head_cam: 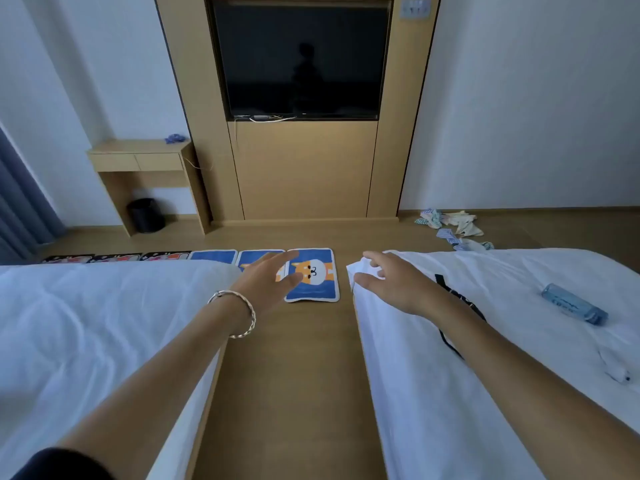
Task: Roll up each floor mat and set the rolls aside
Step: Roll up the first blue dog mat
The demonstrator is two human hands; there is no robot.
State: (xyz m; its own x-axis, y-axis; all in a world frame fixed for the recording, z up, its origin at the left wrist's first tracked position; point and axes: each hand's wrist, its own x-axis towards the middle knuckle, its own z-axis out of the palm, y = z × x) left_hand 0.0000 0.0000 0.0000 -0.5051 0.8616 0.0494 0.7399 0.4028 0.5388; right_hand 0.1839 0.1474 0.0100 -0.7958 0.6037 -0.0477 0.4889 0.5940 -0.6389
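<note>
A row of small floor mats lies flat on the wooden floor past the two beds. The nearest is a blue mat with a cartoon dog (313, 275). Two more blue mats (214, 256) continue the row to the left, then several dark mats (114, 258), mostly hidden by the left bed. My left hand (268, 284), with a silver bracelet on the wrist, is stretched out in the air in front of the blue mats with fingers spread and holds nothing. My right hand (388, 284) reaches forward over the corner of the right bed, fingers apart, holding nothing.
White beds flank a narrow floor aisle: left bed (86, 341), right bed (519, 341) carrying a blue bottle (573, 303) and a black strap (450, 296). A wooden TV wall (301, 168), a side desk (138, 157), a black bin (145, 214) and crumpled cloths (450, 225) stand beyond.
</note>
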